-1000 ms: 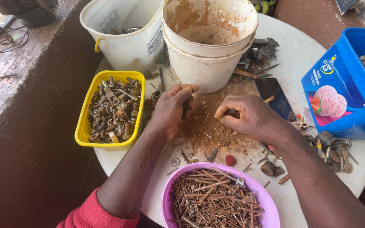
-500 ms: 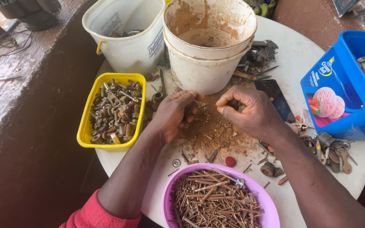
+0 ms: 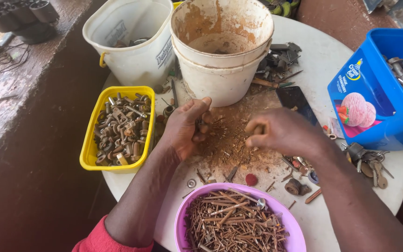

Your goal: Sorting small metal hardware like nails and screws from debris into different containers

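Note:
My left hand (image 3: 186, 127) is curled over a small bunch of rusty nails beside the yellow tub (image 3: 87, 148) of rusty bolts and nuts. My right hand (image 3: 283, 132) has its fingertips pinched on a small rusty piece above a heap of rust-brown dust and small nails (image 3: 227, 144) on the round white table (image 3: 323, 60). A purple bowl (image 3: 291, 228) full of rusty nails sits at the table's near edge, just below both hands.
Two white buckets stand behind the hands: a dirty stacked one (image 3: 220, 74) and a cleaner one (image 3: 131, 58). A blue tub (image 3: 388, 116) with metal parts is at the right. A dark phone (image 3: 295, 100), loose washers and scrap hardware (image 3: 369, 161) lie scattered. A concrete ledge (image 3: 19, 93) runs along the left.
Both hands have shifted over the rusty heap; the left hand has closed around nails, and the right hand has moved slightly right with its fingers pinched.

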